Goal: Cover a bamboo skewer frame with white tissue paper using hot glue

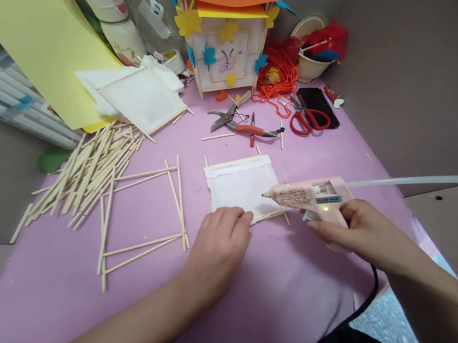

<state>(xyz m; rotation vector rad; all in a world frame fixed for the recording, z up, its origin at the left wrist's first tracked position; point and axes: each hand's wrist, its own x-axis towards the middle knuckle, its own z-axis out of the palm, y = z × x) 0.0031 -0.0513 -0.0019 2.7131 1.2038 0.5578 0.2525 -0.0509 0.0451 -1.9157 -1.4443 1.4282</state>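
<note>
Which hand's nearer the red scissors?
Right. The right hand holds a glue gun below and close to the red scissors. The left hand is farther away, down and left of them, at the edge of a white paper-covered stick frame.

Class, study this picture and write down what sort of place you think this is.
Most likely a craft workspace, perhaps at home: a pink glue gun is in use, loose wooden sticks lie piled up, and a decorated stick-and-paper model stands behind them.
</note>
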